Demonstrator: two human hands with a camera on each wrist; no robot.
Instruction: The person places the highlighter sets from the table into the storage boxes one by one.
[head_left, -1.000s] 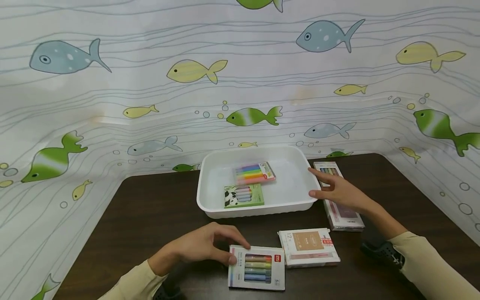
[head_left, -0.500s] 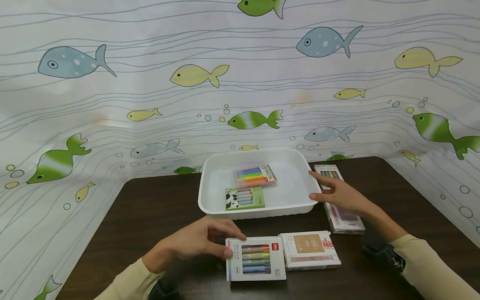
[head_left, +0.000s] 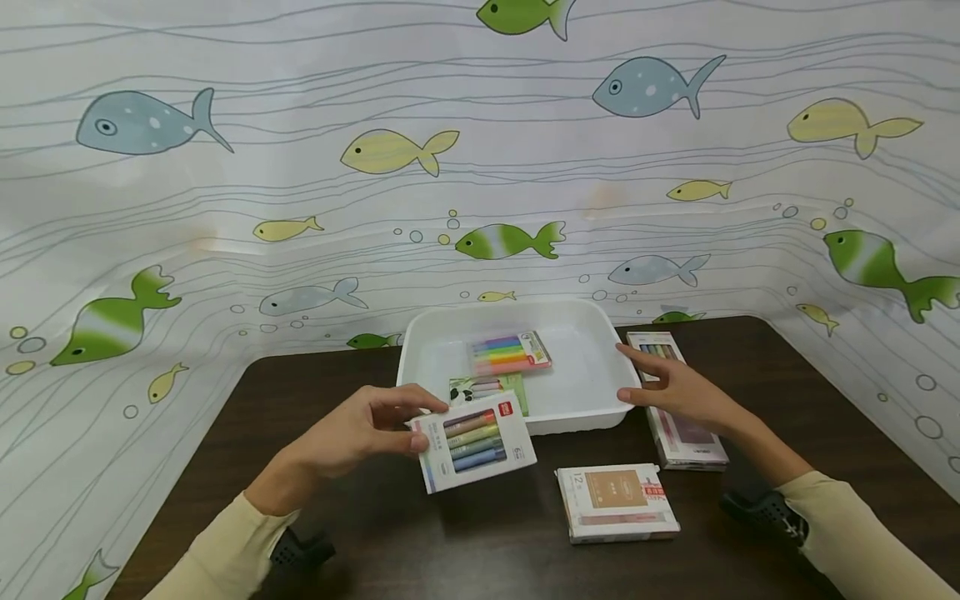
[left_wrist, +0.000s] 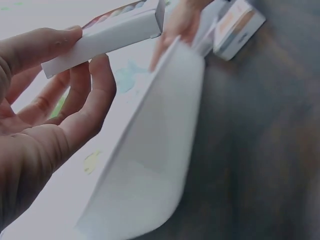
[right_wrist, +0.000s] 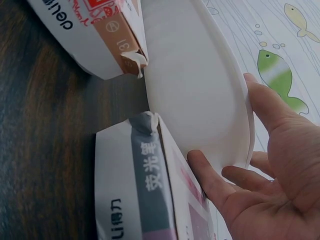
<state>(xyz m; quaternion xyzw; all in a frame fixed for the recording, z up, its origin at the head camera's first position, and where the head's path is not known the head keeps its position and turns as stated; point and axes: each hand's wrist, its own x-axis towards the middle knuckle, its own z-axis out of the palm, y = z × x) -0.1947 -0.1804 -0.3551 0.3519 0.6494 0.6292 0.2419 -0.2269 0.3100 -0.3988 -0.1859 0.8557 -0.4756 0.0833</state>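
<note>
My left hand (head_left: 348,433) pinches the left end of a white windowed box of coloured markers (head_left: 476,437) between thumb and fingers. The box is tilted above the table, overlapping the front rim of a white plastic tray (head_left: 581,417). In the left wrist view the box (left_wrist: 117,37) appears edge-on, with fingers beneath it. Inside the tray lie a rainbow pack of pens (head_left: 510,352) and a green panda box (head_left: 513,385), partly hidden by the held box. With fairly straight, spread fingers, my right hand (head_left: 682,392) touches the tray's right rim.
A white box with a brown panel (head_left: 618,504) lies flat in front of the tray. Another white box (head_left: 690,433) lies along the tray's right side, partly under the right hand. A fish-patterned sheet (head_left: 525,192) stands behind the dark table (head_left: 450,550).
My left hand has lifted the marker box off the table and carried it up and left towards the tray, tilting it. The right hand stays at the tray's rim.
</note>
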